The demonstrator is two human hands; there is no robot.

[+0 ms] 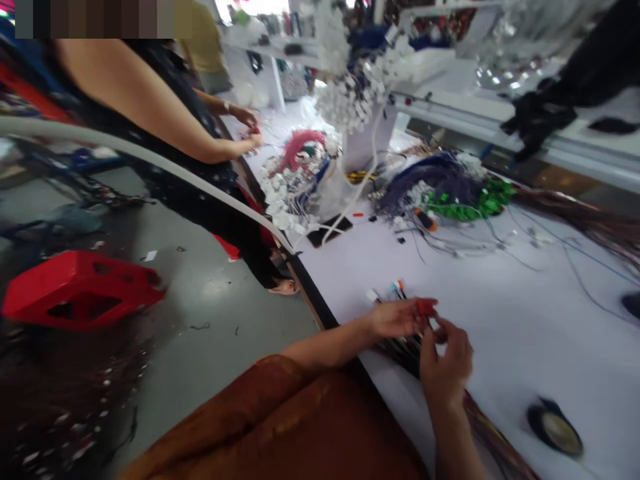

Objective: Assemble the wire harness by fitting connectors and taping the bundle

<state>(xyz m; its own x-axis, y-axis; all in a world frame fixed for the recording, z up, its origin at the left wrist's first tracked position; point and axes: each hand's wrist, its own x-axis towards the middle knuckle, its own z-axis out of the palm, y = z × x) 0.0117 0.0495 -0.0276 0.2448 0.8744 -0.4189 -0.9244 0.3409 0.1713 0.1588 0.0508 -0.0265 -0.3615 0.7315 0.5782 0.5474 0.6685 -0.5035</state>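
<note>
Over the near edge of the white table [480,280], my left hand [397,320] is closed at the fingertips, where a small red piece [427,307] shows. Whether that is a connector or a finger cover is too blurred to tell. My right hand [447,353] pinches with thumb and forefinger right beside it; what lies in the pinch is too small to make out. Beneath both hands runs a bundle of dark wires [407,345] along the table edge. White, blue and orange connector ends [397,288] stick out behind my left hand.
A black tape roll [555,427] lies at the right front. Farther back are purple wires [435,177], green connectors [470,203], white connectors [287,200] and a dark phone-like slab [330,231]. Another person [200,140] stands to the left, near a red stool [80,290] on the floor.
</note>
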